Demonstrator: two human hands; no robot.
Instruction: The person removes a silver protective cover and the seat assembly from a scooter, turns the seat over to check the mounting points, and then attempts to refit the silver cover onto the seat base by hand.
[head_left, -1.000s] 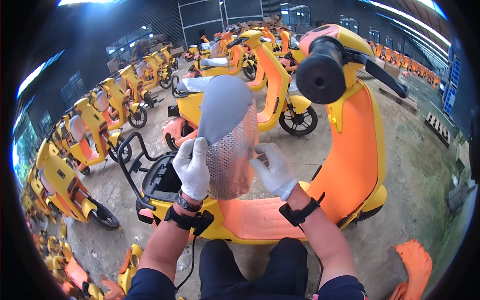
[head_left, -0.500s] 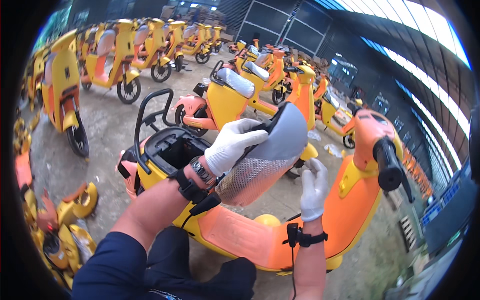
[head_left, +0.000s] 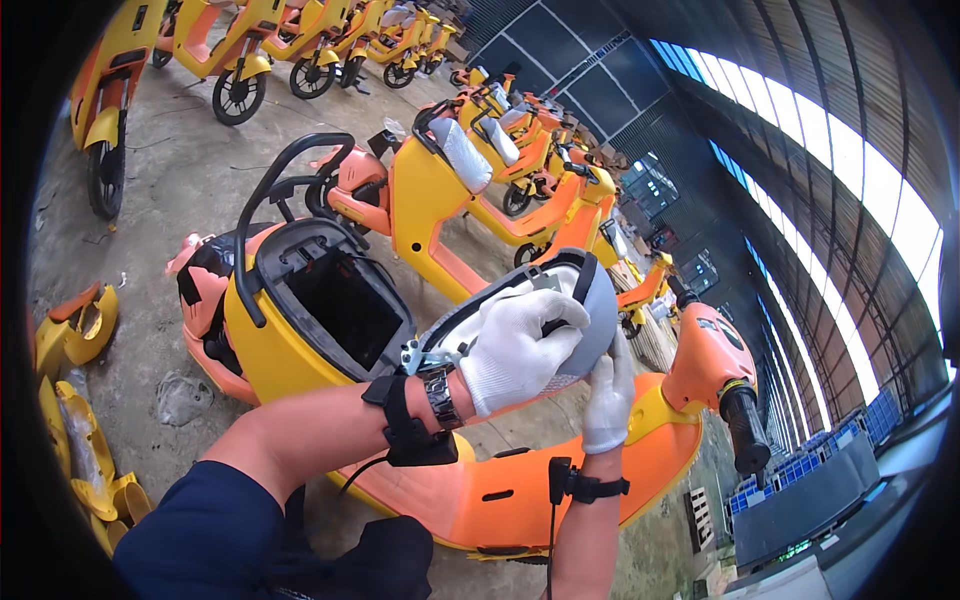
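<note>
A grey scooter seat (head_left: 598,310) with a mesh bubble cover is turned over, showing its pale underside, with silver hinge hardware (head_left: 410,355) at its left end. My white-gloved left hand (head_left: 520,350) is closed on the seat, fingers curled over a dark part of the underside. My gloved right hand (head_left: 608,395) is closed around the seat's right edge, partly hidden. Beneath is a yellow and orange scooter (head_left: 270,355), its black storage opening (head_left: 335,310) exposed, with a rear rack (head_left: 265,210) and handlebar grip (head_left: 742,420).
Rows of similar scooters (head_left: 235,55) stand behind and to the upper left. Another scooter (head_left: 420,200) stands just beyond mine. Loose yellow body panels (head_left: 90,480) and crumpled plastic (head_left: 183,398) lie at left. A pallet (head_left: 700,520) and blue panels (head_left: 830,450) are at right.
The seat has been tipped from mesh-side toward me to underside up. My left hand moved onto the underside, my right hand onto the seat's edge. The view has turned, exposing the storage opening.
</note>
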